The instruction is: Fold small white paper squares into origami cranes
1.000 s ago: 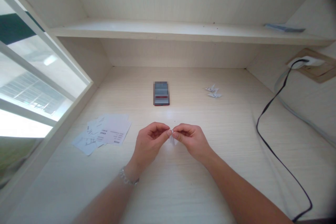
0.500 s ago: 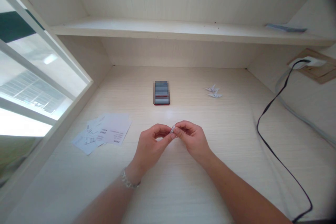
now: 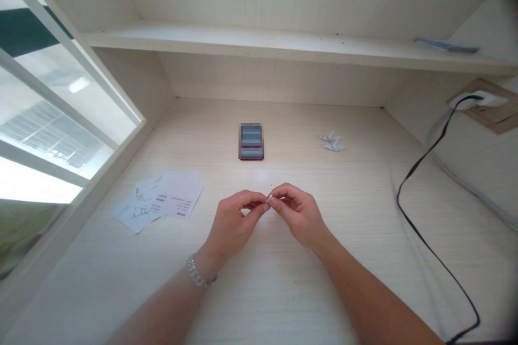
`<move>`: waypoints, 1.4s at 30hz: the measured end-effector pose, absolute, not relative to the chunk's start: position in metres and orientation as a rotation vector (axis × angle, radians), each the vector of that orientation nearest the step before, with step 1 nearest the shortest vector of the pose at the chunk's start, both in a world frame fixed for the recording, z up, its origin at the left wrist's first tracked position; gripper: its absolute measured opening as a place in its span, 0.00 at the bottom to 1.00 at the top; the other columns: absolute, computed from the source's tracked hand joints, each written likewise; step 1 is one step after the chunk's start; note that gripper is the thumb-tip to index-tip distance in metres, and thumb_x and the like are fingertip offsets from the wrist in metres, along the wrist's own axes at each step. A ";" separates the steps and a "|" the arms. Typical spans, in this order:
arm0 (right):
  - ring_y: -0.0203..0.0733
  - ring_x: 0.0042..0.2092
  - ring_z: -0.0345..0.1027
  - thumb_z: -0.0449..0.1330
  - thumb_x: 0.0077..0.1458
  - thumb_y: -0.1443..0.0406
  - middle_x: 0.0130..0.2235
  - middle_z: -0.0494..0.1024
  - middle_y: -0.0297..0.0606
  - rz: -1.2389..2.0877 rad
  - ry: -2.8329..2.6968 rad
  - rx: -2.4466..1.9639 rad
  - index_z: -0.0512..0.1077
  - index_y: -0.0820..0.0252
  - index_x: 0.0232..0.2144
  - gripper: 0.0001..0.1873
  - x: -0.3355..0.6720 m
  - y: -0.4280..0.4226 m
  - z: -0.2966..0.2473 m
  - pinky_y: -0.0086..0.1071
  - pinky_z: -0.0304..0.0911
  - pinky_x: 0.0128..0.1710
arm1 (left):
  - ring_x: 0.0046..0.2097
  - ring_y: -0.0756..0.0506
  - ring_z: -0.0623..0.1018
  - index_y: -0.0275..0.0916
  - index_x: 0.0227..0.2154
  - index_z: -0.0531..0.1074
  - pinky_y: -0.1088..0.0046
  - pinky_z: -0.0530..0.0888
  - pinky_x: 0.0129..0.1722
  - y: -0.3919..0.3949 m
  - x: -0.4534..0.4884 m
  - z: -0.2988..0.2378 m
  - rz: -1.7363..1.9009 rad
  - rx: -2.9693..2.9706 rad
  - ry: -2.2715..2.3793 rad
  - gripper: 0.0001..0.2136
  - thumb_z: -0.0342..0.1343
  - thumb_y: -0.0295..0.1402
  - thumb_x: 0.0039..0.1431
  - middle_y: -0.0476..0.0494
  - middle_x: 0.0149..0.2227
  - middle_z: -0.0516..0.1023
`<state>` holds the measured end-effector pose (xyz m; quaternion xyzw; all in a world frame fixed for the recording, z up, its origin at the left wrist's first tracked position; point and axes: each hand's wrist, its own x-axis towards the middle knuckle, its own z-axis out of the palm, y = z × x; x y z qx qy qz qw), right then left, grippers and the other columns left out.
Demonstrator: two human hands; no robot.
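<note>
Between my fingertips is a small folded piece of white paper point(image 3: 269, 199), mostly covered by the fingers. My left hand point(image 3: 238, 220) pinches it from the left with thumb and forefinger; a bracelet circles that wrist. From the right, my right hand point(image 3: 298, 214) pinches the same paper, its thumb on the near side. Both hands meet just above the desk. Beyond them to the right lie a few small folded paper cranes point(image 3: 332, 141), close together. Flat sheets of printed white paper point(image 3: 178, 194) overlap on the desk to the left.
A phone-like dark device point(image 3: 251, 142) with a blurred screen lies behind the hands. A black cable point(image 3: 424, 242) runs down the right side from a wall socket point(image 3: 489, 102). A shelf point(image 3: 243, 46) spans the back, and a framed window point(image 3: 60, 91) borders the left.
The view has shifted slightly. Less of the folded paper shows between my fingertips, and both hands keep their pinch on it.
</note>
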<state>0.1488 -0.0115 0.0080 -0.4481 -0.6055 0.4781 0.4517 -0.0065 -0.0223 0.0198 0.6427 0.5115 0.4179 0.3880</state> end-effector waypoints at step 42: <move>0.35 0.32 0.67 0.57 0.52 0.66 0.31 0.73 0.36 0.923 -1.630 -1.140 0.72 0.59 0.32 0.05 0.149 -0.017 0.022 0.27 0.64 0.29 | 0.31 0.50 0.72 0.36 0.28 0.77 0.76 0.69 0.33 -0.013 -0.009 0.012 1.033 1.227 1.090 0.05 0.60 0.31 0.48 0.47 0.28 0.77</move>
